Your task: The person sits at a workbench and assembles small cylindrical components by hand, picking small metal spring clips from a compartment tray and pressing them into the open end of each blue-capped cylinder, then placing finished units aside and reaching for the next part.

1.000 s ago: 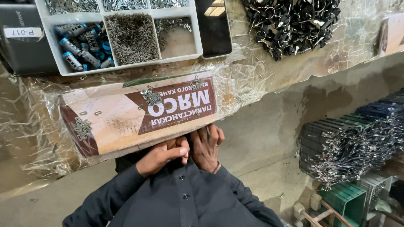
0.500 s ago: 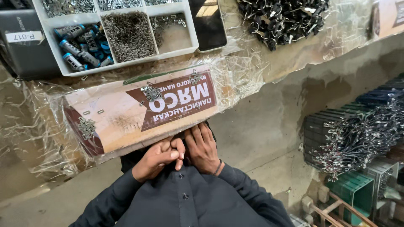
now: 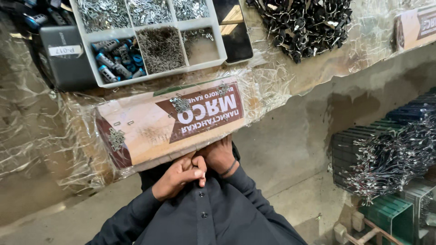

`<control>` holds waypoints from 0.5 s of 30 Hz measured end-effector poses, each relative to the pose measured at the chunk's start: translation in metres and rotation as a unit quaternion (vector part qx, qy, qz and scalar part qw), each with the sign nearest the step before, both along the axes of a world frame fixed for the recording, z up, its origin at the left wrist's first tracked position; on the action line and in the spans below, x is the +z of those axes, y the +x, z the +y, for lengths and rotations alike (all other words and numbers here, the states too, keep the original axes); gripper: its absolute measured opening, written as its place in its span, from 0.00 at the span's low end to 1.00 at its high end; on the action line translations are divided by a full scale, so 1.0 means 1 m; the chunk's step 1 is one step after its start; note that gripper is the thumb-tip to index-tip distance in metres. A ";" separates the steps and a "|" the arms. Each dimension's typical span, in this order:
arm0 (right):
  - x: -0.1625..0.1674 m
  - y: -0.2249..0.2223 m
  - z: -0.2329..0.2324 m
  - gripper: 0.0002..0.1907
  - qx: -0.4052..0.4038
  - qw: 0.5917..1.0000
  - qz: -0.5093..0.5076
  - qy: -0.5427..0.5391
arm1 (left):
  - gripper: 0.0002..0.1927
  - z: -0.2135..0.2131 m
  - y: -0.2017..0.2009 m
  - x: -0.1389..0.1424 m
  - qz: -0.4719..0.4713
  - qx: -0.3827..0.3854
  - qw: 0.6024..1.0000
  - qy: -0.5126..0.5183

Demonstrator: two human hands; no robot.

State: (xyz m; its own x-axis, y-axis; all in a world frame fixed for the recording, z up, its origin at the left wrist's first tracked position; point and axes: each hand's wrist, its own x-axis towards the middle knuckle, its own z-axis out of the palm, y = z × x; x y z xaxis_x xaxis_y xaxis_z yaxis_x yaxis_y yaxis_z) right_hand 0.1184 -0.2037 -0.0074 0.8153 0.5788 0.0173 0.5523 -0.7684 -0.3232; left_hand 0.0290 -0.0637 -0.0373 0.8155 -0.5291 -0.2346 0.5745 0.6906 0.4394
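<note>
**Messy bench wrapped in shiny plastic, two hands tucked at its edge**

Crinkly plastic sheet [image 3: 41, 136] all over the bench top. Down at 6 o'clock, against a dark shirt [image 3: 200, 218], both hands bunched up and touching each other.

Left hand [image 3: 177, 179] curled into a loose fist, thumb pressed on top. Right hand [image 3: 221, 155] just beside it at 1 o'clock, a dark band on the wrist, fingers hidden under the bench edge. Too hidden to tell if anything small sits pinched between them.

Straight up at 12 o'clock from the hands, a flat brown card [image 3: 145, 131] under the plastic, right above the knuckles. Long side running from about 8 o'clock to 2 o'clock, a bit tilted. Right hand nearer to it, almost touching its lower edge. Left hand a little lower, near but apart.

On the card, two small heaps of metal clips [image 3: 180, 104]. Farther up, a white tray [image 3: 222, 52] with boxes of tiny metal bits and blue pieces [image 3: 113, 66]. Off at 1 o'clock, a pile of black rings [image 3: 304, 27].
</note>
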 end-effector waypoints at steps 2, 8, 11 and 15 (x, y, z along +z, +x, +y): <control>0.004 0.006 0.009 0.35 -0.002 1.000 0.001 0.002 | 0.32 0.005 -0.001 0.001 -0.009 -0.011 1.000 0.009; 0.008 0.025 0.021 0.33 0.019 0.997 -0.075 0.032 | 0.28 0.017 0.001 0.001 -0.016 -0.042 0.999 0.022; -0.003 0.032 0.022 0.25 -0.012 0.995 0.003 0.102 | 0.29 0.020 0.003 -0.001 -0.019 -0.056 0.998 0.020; -0.023 0.039 0.020 0.21 -0.123 0.850 0.293 0.420 | 0.20 0.023 0.005 -0.006 -0.028 -0.071 0.997 0.026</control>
State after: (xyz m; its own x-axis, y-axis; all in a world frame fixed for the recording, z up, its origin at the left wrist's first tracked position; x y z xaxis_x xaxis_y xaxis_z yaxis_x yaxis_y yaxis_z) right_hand 0.1577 -0.1838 -0.0305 0.9208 0.3737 -0.1114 -0.0373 -0.1999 -0.9791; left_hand 0.0339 -0.0407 -0.0429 0.7453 -0.6287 -0.2219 0.6391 0.5789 0.5064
